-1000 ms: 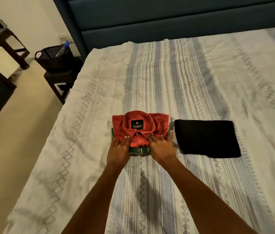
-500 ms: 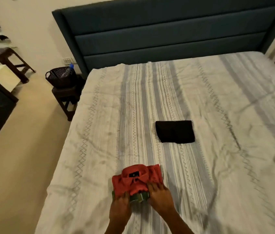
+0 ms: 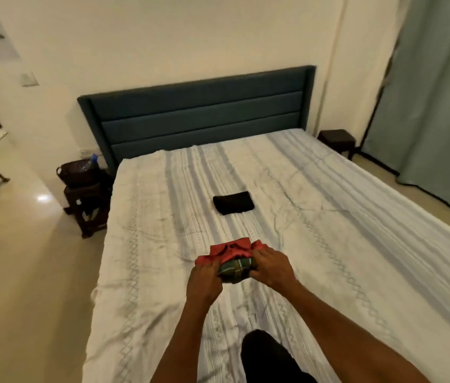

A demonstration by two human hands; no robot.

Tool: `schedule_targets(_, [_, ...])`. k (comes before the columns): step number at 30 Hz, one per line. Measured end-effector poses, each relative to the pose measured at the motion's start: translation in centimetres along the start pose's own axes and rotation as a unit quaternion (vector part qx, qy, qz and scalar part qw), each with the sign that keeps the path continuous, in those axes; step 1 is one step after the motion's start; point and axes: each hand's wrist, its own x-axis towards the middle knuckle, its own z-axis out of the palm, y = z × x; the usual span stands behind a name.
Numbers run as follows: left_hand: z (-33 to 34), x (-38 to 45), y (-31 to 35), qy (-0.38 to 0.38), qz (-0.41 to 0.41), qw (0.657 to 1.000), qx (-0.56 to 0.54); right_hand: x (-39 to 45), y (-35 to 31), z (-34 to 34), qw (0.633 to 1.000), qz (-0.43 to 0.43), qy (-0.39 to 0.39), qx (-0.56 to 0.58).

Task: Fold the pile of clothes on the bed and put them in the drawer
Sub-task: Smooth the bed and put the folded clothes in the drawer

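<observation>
Left hand and right hand grip stacked red shirt and green garment.

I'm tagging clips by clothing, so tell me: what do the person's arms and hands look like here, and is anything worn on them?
Both forearms are bare right up to the bottom edge of the head view: no sleeves show. The left hand and right hand wear no gloves, and no watch, bracelet or ring can be made out. No cables or markings show.

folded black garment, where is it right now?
Head view: the folded black garment lies alone mid-bed on the striped bedspread, beyond the red shirt in both hands, short of the blue headboard.
</observation>
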Motion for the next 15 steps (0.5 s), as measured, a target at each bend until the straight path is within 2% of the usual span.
schedule_targets(2, [-1.7, -1.7, 2.9, 0.024, 0.048, 0.998, -0.021, -3.7, 0.6, -3.2, 1.000, 0.012, 0.019, -0.015])
schedule_targets(8, [-3.2, -6.3, 11.4, 0.016, 0.187, 0.982, -0.035, -16.9, 3.8, -11.0, 0.996, 0.084, 0.035, 0.010])
schedule_targets(13, [-0.7, -10.7, 20.0, -0.040, 0.285, 0.957, -0.042, -29.2, 7.3, -12.6, 0.982, 0.179, 0.065, -0.012])
schedule_targets(15, [0.9, -12.1, 23.5, -0.073, 0.343, 0.936, -0.019, -34.2, 8.6, -13.1, 0.972, 0.224, 0.070, -0.027])
